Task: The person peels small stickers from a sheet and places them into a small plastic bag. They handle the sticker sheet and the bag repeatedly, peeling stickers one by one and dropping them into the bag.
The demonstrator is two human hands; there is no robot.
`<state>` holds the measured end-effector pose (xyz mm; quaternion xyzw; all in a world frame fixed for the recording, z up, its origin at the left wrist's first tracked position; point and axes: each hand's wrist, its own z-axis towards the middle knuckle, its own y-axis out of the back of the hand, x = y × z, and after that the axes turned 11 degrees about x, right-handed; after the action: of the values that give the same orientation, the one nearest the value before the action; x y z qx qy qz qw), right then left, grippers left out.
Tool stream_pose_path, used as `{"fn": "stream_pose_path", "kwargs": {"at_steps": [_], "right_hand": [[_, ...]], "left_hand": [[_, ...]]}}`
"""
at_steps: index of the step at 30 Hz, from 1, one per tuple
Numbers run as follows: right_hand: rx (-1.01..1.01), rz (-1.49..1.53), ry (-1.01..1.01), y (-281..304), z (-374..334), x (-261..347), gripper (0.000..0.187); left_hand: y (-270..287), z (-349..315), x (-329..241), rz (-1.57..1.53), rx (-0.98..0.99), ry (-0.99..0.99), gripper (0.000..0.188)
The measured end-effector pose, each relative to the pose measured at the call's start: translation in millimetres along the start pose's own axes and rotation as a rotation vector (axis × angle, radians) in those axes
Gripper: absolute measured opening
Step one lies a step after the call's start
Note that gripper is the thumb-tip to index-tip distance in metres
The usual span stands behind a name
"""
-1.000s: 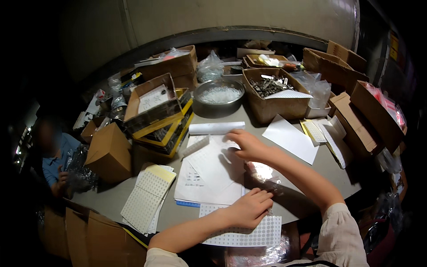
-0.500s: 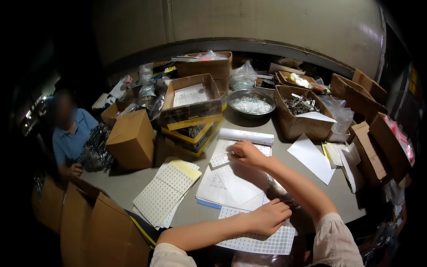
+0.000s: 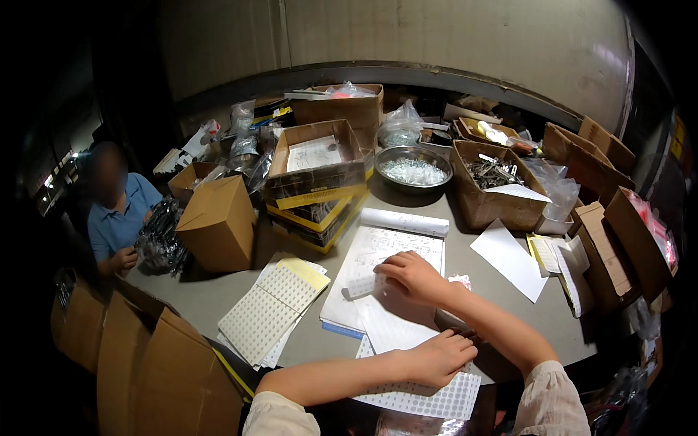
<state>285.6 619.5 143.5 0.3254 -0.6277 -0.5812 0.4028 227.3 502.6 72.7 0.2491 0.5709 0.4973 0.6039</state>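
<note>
My right hand (image 3: 416, 277) is over a stack of papers (image 3: 345, 305), its fingers closed on the edge of a small white label sheet (image 3: 361, 285). Beneath it lies a printed page (image 3: 400, 243) with a rolled-back top. Closer to me, my left hand (image 3: 443, 357) is curled, fingertips bent down; what they hold, if anything, is hidden. Under that hand lies a sheet of round grey stickers (image 3: 447, 396). A blank white paper (image 3: 392, 327) spreads between my hands. More sticker sheets (image 3: 265, 312) are piled to the left.
Behind the papers stand a metal bowl of small clear pieces (image 3: 414, 172), a carton of metal parts (image 3: 480, 203) and stacked cartons (image 3: 316, 182). A closed brown box (image 3: 218, 225) is at left, near a person in blue (image 3: 120, 218) holding black plastic. White paper (image 3: 509, 258) lies right.
My right hand has drawn toward me with the small label sheet, baring more of the printed page. The blank paper has shifted nearer. My left hand has hardly moved.
</note>
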Motion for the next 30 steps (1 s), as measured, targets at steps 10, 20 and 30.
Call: {"fn": "stream_pose_path", "kwargs": {"at_steps": [10,20,30], "right_hand": [[-0.132,-0.257,0.203,-10.0,36.9,20.0,0.042],[-0.197,-0.204,0.370,-33.0,61.5,20.1,0.027],[-0.231,-0.157,0.310,-36.5,67.0,30.2,0.026]], "left_hand": [[-2.9,-4.3,2.2,-0.127,0.024,0.080,0.019],[4.1,-4.0,-4.2,-0.211,0.081,0.147,0.018],[10.7,-3.5,-5.4,-0.262,0.161,0.188,0.017]]}}
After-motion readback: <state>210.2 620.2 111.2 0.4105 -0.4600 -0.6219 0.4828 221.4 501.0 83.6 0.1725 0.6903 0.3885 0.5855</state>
